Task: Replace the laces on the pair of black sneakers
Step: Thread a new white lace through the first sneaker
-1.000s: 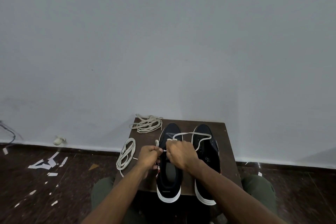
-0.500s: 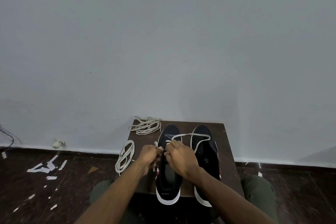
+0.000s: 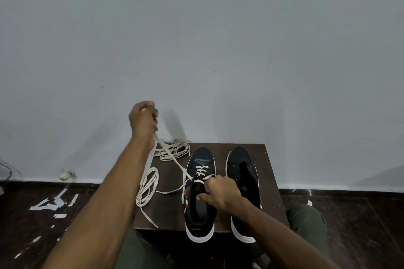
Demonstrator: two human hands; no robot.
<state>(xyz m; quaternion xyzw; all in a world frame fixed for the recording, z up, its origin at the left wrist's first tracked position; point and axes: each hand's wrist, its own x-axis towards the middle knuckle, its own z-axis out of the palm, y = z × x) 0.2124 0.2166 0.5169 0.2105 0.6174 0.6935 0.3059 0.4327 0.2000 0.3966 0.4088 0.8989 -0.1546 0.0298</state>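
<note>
- The left hand (image 3: 143, 119) is up high, its fingers curled tight around a white lace (image 3: 175, 160).
- The lace runs down to the left black sneaker (image 3: 200, 194) on the counter (image 3: 270, 183).
- The right hand (image 3: 220, 192) grips that shoe's tongue.
- The other sneaker (image 3: 242, 172) sits just beside it.

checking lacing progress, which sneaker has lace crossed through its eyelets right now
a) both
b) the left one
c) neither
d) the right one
b: the left sneaker shows white lace crossings, while the right sneaker has bare eyelets.
</note>
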